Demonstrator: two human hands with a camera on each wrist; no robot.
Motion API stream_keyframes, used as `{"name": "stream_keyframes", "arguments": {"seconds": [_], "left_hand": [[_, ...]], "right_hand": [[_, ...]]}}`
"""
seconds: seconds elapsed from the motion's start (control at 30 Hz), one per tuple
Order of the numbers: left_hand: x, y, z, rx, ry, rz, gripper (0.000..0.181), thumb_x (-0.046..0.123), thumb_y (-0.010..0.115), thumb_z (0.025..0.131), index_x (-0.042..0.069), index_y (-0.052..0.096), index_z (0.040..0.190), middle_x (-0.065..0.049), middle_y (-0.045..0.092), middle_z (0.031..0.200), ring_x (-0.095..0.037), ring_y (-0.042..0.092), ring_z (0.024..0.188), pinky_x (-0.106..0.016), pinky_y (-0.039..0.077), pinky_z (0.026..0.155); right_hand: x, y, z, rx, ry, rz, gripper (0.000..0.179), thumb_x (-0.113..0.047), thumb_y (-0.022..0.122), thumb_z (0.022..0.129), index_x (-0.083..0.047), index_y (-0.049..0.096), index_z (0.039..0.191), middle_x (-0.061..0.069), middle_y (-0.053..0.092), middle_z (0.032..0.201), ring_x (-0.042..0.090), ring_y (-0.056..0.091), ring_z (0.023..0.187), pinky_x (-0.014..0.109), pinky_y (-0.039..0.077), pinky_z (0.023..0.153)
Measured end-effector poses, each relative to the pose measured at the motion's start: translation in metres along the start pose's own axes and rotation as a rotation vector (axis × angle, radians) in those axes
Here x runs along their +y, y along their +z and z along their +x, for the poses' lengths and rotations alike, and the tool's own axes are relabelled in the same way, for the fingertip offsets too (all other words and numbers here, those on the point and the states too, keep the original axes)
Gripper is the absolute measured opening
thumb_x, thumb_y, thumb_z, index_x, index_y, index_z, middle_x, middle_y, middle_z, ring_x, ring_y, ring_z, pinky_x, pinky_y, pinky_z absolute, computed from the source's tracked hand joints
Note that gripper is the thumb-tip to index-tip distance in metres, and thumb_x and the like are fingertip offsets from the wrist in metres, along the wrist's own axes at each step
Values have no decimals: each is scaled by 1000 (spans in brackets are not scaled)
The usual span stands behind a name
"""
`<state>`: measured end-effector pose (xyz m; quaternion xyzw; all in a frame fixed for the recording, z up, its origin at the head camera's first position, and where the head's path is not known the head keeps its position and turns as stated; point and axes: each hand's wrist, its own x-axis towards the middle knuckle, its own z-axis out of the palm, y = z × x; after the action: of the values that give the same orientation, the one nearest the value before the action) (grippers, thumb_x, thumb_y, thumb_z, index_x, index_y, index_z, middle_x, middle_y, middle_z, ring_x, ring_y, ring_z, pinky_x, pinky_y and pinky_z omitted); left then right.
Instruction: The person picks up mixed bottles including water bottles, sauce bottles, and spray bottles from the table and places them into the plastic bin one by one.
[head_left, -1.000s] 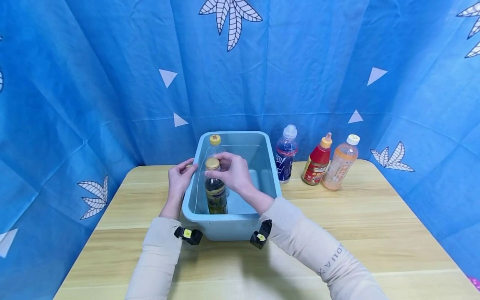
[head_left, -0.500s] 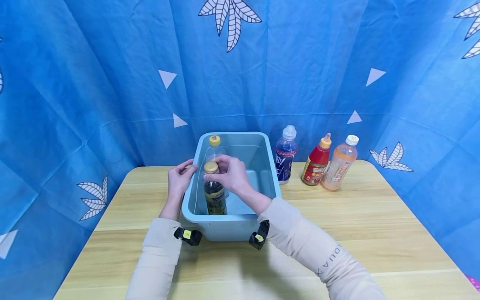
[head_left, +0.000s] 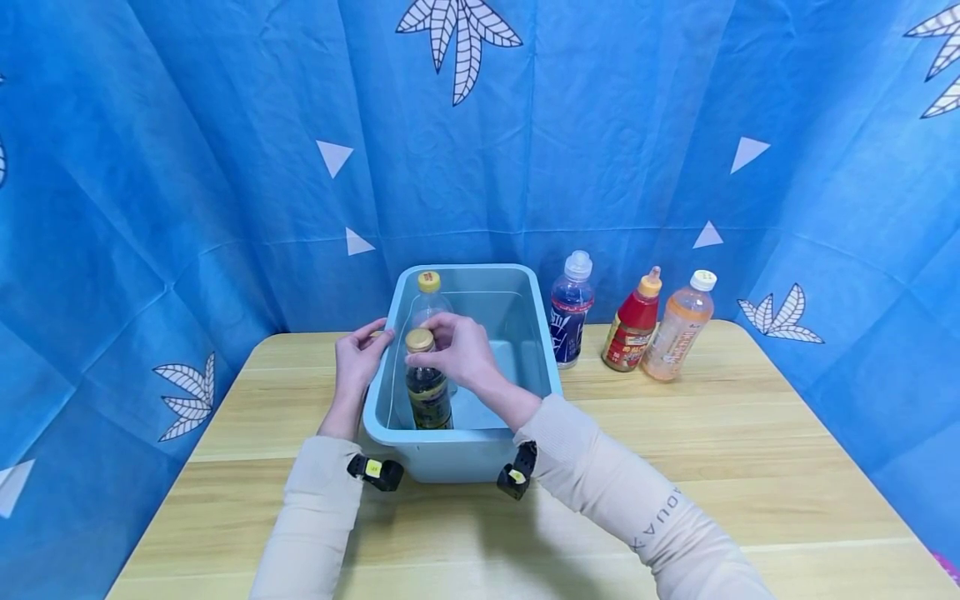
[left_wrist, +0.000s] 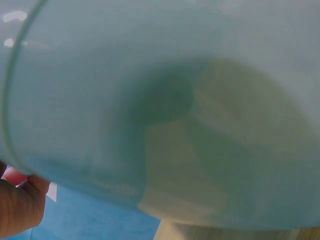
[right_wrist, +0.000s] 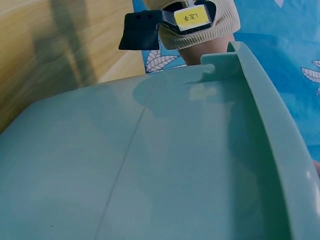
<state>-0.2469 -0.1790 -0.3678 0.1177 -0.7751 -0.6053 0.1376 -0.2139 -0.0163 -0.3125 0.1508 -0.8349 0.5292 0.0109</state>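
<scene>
A light blue plastic bin (head_left: pixel 459 457) stands on the table. Inside its left half, a dark bottle (head_left: pixel 431 400) with a gold cap stands near the front wall, almost upright. My right hand (head_left: pixel 461 354) holds it at the neck, thumb in front and fingers curled behind. A clear bottle (head_left: pixel 429 310) with a yellow cap is behind it in the bin, partly covered by my fingers. On the bin's left rim, my left hand (head_left: pixel 358 360) grips the edge between thumb and fingers; in the left wrist view its fingertips (left_wrist: pixel 37 187) show against the rim.
Right of the bin stand a blue-labelled bottle (head_left: pixel 572 321), a red sauce bottle (head_left: pixel 634 327) with a yellow nozzle, and an orange-tinted bottle (head_left: pixel 678 333) with a white cap. A blue curtain (head_left: pixel 600 150) hangs behind the wooden table (head_left: pixel 712 467).
My right hand and the dark bottle have sunk a little lower into the bin and slightly left, the thumb now lying across the neck. The left hand stays on the rim.
</scene>
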Motion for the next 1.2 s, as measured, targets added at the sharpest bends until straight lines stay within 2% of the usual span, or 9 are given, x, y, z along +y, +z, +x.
{"name": "stream_keyframes", "arguments": {"seconds": [0.53,0.8,0.97,1.2], "left_hand": [[1,-1,-1,-19,-17,6,35,23,58,85,8,59,117,-17,62,97,-10,55,69,-17,47,64],[3,-1,-3,-26,-33,0,36,24,57,86,8,58,118,-17,62,100,-12,57,73,-25,49,73],[3,-1,-4,-29,-27,0,36,24,57,86,8,58,118,-18,62,101,-13,58,75,-27,49,73],[2,-2,-3,-36,-36,-11,36,24,57,86,9,57,119,-17,61,102,-20,60,82,-33,49,79]], "right_hand": [[-6,-4,-2,-31,-4,-30,35,-12,75,69,-7,61,100,3,62,91,13,58,79,22,48,68],[-6,-7,-4,-40,-26,10,36,-11,75,69,-6,60,102,4,62,95,14,58,81,22,48,69],[-7,-12,-6,-35,-33,43,40,-12,75,70,-3,59,105,5,61,96,15,58,81,22,48,69],[-10,-23,-12,-33,-42,18,39,-18,73,73,-8,59,107,5,61,99,19,58,88,25,48,73]]}}
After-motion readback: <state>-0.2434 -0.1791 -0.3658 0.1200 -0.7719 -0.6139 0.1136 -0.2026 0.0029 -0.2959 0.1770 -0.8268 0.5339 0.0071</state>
